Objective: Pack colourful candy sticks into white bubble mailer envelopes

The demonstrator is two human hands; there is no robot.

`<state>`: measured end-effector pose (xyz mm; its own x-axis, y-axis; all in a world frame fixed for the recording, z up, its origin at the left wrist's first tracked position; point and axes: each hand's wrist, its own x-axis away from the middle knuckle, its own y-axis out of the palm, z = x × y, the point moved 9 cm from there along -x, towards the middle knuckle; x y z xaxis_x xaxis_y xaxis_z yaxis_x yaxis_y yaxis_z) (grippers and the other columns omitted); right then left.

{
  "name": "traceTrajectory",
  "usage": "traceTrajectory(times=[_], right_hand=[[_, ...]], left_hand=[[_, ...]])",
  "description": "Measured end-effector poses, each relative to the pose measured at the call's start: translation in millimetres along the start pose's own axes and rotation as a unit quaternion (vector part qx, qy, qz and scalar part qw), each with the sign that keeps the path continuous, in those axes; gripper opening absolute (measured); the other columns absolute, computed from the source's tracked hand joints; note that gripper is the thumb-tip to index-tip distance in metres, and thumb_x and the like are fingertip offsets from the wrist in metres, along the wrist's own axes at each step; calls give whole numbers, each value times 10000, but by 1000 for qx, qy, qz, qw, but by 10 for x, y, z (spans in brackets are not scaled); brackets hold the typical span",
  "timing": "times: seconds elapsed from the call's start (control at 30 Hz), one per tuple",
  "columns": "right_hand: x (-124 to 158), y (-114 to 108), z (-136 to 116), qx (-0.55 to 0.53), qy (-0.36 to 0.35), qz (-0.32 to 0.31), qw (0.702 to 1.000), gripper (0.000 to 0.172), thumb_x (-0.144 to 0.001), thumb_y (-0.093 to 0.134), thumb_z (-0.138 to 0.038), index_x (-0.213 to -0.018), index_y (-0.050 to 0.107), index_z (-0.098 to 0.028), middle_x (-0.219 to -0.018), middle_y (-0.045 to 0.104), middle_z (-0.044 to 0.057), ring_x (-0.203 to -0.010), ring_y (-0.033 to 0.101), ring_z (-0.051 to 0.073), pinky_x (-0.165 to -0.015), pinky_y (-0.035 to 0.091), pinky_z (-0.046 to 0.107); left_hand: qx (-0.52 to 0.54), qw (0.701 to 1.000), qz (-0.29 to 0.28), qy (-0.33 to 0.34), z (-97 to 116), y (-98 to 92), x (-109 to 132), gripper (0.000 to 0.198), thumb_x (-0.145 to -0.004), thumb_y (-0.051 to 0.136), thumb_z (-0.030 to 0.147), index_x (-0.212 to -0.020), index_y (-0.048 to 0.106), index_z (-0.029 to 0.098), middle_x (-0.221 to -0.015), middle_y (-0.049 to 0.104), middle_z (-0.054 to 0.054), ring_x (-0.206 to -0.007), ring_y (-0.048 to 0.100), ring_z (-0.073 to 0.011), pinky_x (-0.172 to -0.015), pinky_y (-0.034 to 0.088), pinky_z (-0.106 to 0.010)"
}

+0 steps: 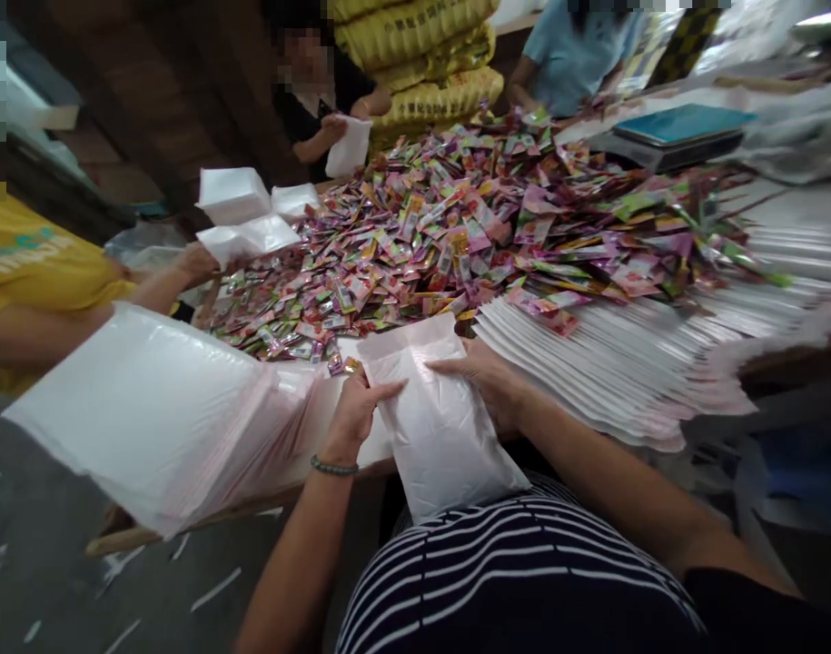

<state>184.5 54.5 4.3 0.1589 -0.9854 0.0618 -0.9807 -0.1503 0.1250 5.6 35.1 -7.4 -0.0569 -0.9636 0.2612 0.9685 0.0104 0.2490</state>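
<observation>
A white padded mailer bag (439, 427) rests upright against my body at the table's edge, its top end pointing away from me. My left hand (356, 409) grips its left side, thumb lying on the front face. On the opposite side, my right hand (487, 377) holds the bag with the thumb across its front and the other fingers behind it. Just beyond the bag spreads a big heap of small colourful packets (415, 245). What is inside the bag is hidden.
To the left stands a tall stack of white mailers (143, 400); a fanned row of mailers (592, 372) lies at right. A blue-topped scale (684, 127) sits at back right. Co-workers are at the left and far side, near yellow sacks (429, 100). White strips litter the floor.
</observation>
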Motion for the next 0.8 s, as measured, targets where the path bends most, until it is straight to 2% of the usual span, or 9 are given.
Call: traceTrajectory(times=[0.07, 0.17, 0.23, 0.33, 0.4, 0.47, 0.6, 0.73, 0.8], right_hand=[[-99, 91, 299, -80, 62, -20, 995, 409, -552, 815, -333, -910, 705, -169, -861, 751, 76, -705, 690, 220, -679, 560, 360], [-146, 40, 609, -66, 89, -8, 994, 304, -472, 820, -292, -714, 690, -161, -741, 729, 41, -665, 659, 191, -688, 535, 336], [-163, 0, 653, -6, 59, -15, 998, 227, -504, 784, -314, -629, 674, -160, -711, 715, 40, -671, 647, 186, -694, 520, 331], [-134, -92, 448, 118, -52, -2, 992, 122, -620, 699, -282, -677, 703, -174, -781, 725, 52, -766, 654, 198, -760, 511, 344], [-39, -115, 194, 219, -150, 5, 964, 123, -692, 624, -203, -756, 727, -188, -864, 737, 62, -869, 659, 209, -834, 501, 359], [88, -83, -4, 322, -215, -10, 922, 206, -746, 556, -143, -812, 742, -201, -928, 743, 69, -924, 663, 213, -859, 499, 359], [317, 22, -149, 475, -249, -66, 842, 258, -834, 515, -126, -898, 749, -214, -969, 750, 67, -916, 681, 205, -820, 513, 326], [482, 96, -153, 565, -278, -101, 770, 246, -874, 507, -120, -939, 730, -199, -1013, 742, 83, -912, 682, 208, -811, 499, 318], [524, 96, -77, 592, -284, -120, 745, 265, -880, 489, -99, -968, 719, -195, -1039, 737, 87, -925, 683, 212, -814, 500, 324]], left_hand=[[-16, 1000, 19, 6, -75, -115, -76, 494, -447, 862, 170, -918, 715, 166, -895, 748, -46, -821, 677, -199, -814, 517, -319], [-101, 993, 52, 10, -248, -330, -178, 307, -462, 840, 189, -746, 727, 163, -726, 717, -25, -702, 647, -180, -734, 503, -295], [-164, 984, 72, 22, -319, -445, -190, 214, -489, 832, 195, -670, 721, 176, -649, 685, -12, -672, 628, -181, -717, 496, -296], [-304, 941, 76, 130, -153, -462, -81, 117, -610, 787, 207, -719, 745, 218, -764, 726, -38, -813, 652, -222, -834, 500, -342], [-418, 880, 38, 220, -4, -336, 68, 159, -712, 714, 197, -855, 763, 244, -940, 745, -64, -950, 653, -247, -923, 488, -384], [-497, 826, -9, 265, 37, -234, 220, 282, -776, 637, 159, -1020, 741, 254, -1082, 726, -82, -1037, 644, -255, -963, 488, -405], [-597, 745, -39, 295, -37, -196, 471, 458, -853, 495, 98, -1268, 614, 251, -1293, 630, -98, -1145, 616, -234, -994, 503, -388], [-666, 681, -34, 302, -158, -146, 626, 489, -894, 465, 116, -1362, 524, 243, -1378, 560, -124, -1180, 599, -231, -972, 526, -368], [-699, 650, -30, 295, -207, -89, 643, 494, -894, 464, 103, -1367, 519, 234, -1378, 553, -147, -1154, 612, -238, -955, 533, -367]])
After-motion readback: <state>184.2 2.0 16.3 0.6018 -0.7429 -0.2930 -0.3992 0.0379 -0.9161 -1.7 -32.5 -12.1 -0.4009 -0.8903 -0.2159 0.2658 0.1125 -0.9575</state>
